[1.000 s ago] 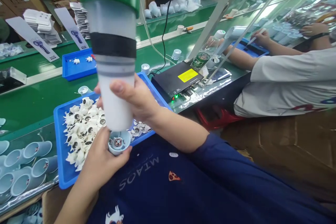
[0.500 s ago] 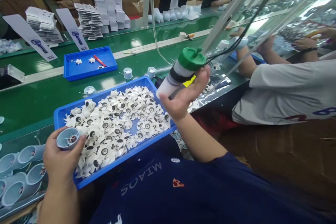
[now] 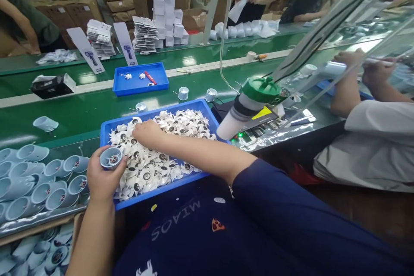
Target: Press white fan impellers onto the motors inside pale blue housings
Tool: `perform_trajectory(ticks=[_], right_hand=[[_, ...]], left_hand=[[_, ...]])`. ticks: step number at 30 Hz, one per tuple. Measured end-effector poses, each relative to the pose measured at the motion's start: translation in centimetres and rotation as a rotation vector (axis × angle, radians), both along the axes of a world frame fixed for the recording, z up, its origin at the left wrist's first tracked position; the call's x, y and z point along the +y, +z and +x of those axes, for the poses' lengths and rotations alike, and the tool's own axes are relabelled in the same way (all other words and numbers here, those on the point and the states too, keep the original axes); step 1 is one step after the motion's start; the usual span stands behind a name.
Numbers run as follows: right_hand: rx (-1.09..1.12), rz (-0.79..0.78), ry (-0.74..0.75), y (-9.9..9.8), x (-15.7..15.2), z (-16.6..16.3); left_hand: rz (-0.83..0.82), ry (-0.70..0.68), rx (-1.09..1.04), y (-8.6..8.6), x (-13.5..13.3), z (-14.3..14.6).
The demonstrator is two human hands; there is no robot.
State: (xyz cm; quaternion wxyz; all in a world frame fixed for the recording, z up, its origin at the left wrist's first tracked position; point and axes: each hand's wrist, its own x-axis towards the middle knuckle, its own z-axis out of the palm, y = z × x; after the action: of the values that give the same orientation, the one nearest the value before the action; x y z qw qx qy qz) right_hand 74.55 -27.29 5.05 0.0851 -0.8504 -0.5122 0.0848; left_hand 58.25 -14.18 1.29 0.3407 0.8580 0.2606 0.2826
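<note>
My left hand [image 3: 105,177] is wrapped round a light blue fan housing [image 3: 111,158], a round cup with its mouth up and a small motor part visible inside. It is held at the left edge of a blue tray [image 3: 161,190]. Many white fan blades [image 3: 147,175] with dark round hubs fill that tray. My right hand [image 3: 148,133] reaches over the pile from the right, its fingers closed at a fan blade near the tray's far left part. The fingertips are partly hidden. A white bottle with a green lid [image 3: 247,103] leans at the tray's right end.
Many light blue housings [image 3: 24,168] lie at the left, with more in a carton [image 3: 79,228] below. A smaller blue tray [image 3: 140,88] holds a red tool and a few blades. A co-worker's hands [image 3: 349,64] work at the right. A cable [image 3: 222,47] hangs beyond the tray.
My right hand has moved left from beside the green-lidded bottle down to the fan blades. My left hand still holds the housing. The view has shifted, showing more of the left side.
</note>
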Motion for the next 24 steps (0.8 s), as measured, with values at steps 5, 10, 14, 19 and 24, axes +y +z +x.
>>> perform_trajectory(ticks=[5, 10, 14, 19, 24], right_hand=[[0.174, 0.146, -0.108, 1.5, -2.2, -0.4], [0.907, 0.418, -0.112, 2.2, -7.5, -2.1], [1.861, 0.724, -0.101, 0.3, -10.6, -4.0], [1.973, 0.807, -0.059, -1.0, -11.4, -5.0], [1.471, 0.843, -0.058, 1.2, -11.5, -5.9]], left_hand=[[-0.106, -0.045, -0.179, 0.5, -0.6, -0.4], [-0.282, -0.166, -0.348, 1.1, -0.9, -2.1], [-0.322, -0.379, -0.201, 1.2, -0.9, -3.4], [-0.008, -0.503, 0.054, 2.4, -2.3, -3.9], [0.375, -0.545, -0.06, 4.6, -4.3, -3.6]])
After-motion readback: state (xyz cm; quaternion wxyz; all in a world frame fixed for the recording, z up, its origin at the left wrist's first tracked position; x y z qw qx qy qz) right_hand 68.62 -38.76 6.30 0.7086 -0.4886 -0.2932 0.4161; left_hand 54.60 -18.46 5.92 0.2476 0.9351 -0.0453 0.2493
